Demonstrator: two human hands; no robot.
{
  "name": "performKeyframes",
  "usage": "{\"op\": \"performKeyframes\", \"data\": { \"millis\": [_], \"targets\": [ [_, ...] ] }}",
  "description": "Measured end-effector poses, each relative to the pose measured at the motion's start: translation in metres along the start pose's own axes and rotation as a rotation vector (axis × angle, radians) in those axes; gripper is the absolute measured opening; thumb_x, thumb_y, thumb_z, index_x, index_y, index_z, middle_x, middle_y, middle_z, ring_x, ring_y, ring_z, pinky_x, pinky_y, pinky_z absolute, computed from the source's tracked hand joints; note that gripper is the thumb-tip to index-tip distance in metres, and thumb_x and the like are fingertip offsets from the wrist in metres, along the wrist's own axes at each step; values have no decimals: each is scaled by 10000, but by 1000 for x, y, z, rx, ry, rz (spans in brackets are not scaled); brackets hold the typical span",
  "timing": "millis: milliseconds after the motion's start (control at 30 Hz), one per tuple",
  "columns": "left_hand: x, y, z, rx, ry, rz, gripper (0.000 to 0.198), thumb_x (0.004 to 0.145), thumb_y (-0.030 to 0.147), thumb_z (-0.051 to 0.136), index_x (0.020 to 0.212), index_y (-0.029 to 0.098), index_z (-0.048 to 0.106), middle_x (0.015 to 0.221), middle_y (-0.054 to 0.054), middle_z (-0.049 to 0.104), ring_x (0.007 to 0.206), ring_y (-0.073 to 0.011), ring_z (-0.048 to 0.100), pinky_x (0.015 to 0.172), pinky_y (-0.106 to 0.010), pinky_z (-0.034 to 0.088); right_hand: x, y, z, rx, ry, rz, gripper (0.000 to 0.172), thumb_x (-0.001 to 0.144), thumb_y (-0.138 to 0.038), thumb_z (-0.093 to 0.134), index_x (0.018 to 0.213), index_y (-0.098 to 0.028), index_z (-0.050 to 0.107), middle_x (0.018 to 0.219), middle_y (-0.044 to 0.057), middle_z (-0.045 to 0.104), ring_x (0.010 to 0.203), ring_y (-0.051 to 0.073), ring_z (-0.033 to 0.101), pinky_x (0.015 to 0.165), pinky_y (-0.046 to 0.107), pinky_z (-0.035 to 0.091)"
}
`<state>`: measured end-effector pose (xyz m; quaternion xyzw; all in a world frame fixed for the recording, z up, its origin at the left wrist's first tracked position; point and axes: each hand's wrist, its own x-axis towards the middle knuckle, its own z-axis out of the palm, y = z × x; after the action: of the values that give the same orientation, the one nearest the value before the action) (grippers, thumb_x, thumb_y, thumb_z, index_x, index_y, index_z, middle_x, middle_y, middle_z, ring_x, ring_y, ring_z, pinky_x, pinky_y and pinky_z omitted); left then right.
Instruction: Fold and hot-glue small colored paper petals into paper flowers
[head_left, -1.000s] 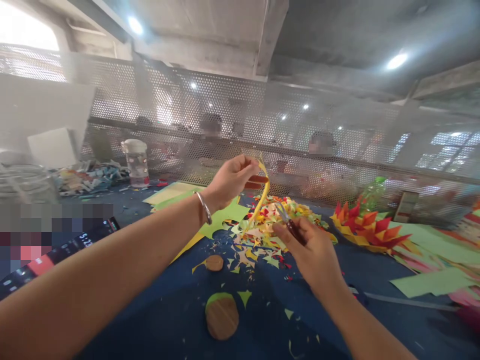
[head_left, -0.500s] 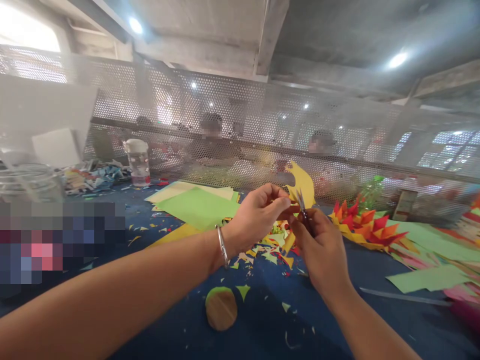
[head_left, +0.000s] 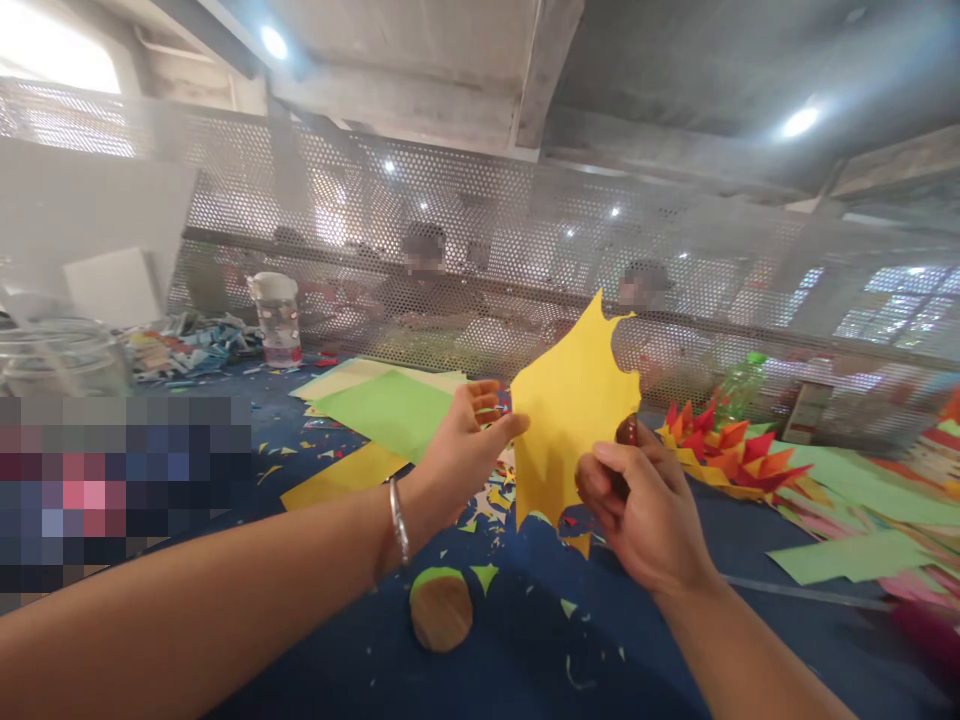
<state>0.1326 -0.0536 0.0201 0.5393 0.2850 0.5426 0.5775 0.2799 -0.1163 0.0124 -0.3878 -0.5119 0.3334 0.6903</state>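
A sheet of yellow paper [head_left: 570,410] with scalloped, pointed cut edges stands upright between my hands, its broad face toward me. My right hand [head_left: 649,500] is closed at the paper's lower right edge, pinching it. The same hand keeps the scissors [head_left: 628,430] in its grip; only part of their dark red-brown handle shows, and the blades are hidden. My left hand [head_left: 469,430], with a silver bangle at the wrist, is open beside the paper's left edge. Its thumb tip overlaps that edge, while the fingers are spread apart from the sheet.
A round wooden disc [head_left: 441,612] and paper scraps [head_left: 486,577] lie on the blue tabletop. Green sheets [head_left: 382,415] are at the left; a red-orange folded paper piece [head_left: 731,450] is at the right. A lidded bottle [head_left: 277,320] stands before the perforated screen [head_left: 495,240].
The yellow paper has turned from edge-on to facing me and come lower. My left hand has moved left and its fingers have opened. The scissor blades, visible before, are now hidden.
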Motion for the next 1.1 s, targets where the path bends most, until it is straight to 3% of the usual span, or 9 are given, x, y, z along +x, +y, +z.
{"op": "performKeyframes", "data": {
  "millis": [67, 167, 300, 367, 467, 633, 733, 900, 1100],
  "targets": [
    [-7, -6, -12, -102, -80, -175, 470, 764, 235, 729, 1177, 165, 517, 1140, -113, 635, 973, -192, 615, 799, -278, 487, -2, -2, 1, 40, -20, 41, 248, 772, -232, 555, 641, -247, 345, 447, -99, 402, 369, 75, 220, 324, 190, 172],
    [-21, -12, -28, -214, -337, -425, 284, 780, 229, 721, 1032, 125, 643, 1060, -120, 692, 848, -164, 654, 762, -269, 508, -3, -4, 2, 73, -46, 100, 267, 769, -232, 540, 636, -252, 310, 440, -105, 390, 369, 77, 185, 313, 183, 168],
    [-32, -9, -32, -321, -415, -550, 283, 771, 194, 719, 1044, 124, 690, 983, -113, 732, 756, -157, 678, 701, -268, 536, -4, -1, 5, 47, -92, 150, 262, 783, -243, 540, 632, -248, 326, 454, -103, 375, 372, 74, 177, 319, 187, 171],
    [-31, -1, -30, -313, -387, -549, 284, 745, 168, 728, 1022, 113, 707, 920, -117, 745, 749, -180, 691, 675, -272, 545, -5, 1, 7, 4, -118, 154, 262, 811, -274, 535, 637, -246, 341, 465, -101, 361, 375, 77, 182, 327, 198, 177],
    [-22, 12, -33, -161, -229, -380, 201, 746, 195, 737, 932, 118, 733, 871, -97, 754, 674, -143, 670, 572, -211, 505, -6, 6, 9, -101, -158, 141, 289, 883, -367, 510, 669, -249, 355, 490, -104, 329, 383, 84, 189, 342, 215, 184],
    [-8, 18, -61, -40, -41, -26, 214, 732, 227, 745, 936, 167, 729, 1005, -73, 749, 835, -174, 677, 712, -257, 530, -6, 21, 14, -414, -268, 85, 249, 865, -407, 612, 751, -234, 475, 574, -83, 382, 465, 98, 318, 435, 228, 276],
    [-1, 8, -78, -26, 9, -68, 192, 727, 196, 741, 914, 163, 715, 980, -67, 751, 845, -182, 677, 725, -262, 532, -7, 33, 24, -632, -378, 56, 192, 819, -334, 658, 733, -216, 532, 619, -42, 493, 563, 135, 457, 544, 257, 350],
    [10, -11, -92, -55, -7, -170, 101, 740, 148, 703, 841, 140, 701, 856, -67, 759, 764, -185, 685, 677, -257, 536, -10, 48, 52, -931, -517, 43, 70, 782, -271, 659, 788, -215, 619, 609, -7, 606, 559, 185, 543, 539, 274, 313],
    [14, -10, -103, -115, -69, -239, 74, 784, 154, 669, 837, 132, 715, 780, -67, 754, 714, -177, 687, 604, -229, 525, -8, 59, 71, -1109, -560, 31, 310, 799, -328, 658, 1088, -216, 673, 684, 40, 700, 605, 225, 618, 543, 278, 326]
  ]
}}
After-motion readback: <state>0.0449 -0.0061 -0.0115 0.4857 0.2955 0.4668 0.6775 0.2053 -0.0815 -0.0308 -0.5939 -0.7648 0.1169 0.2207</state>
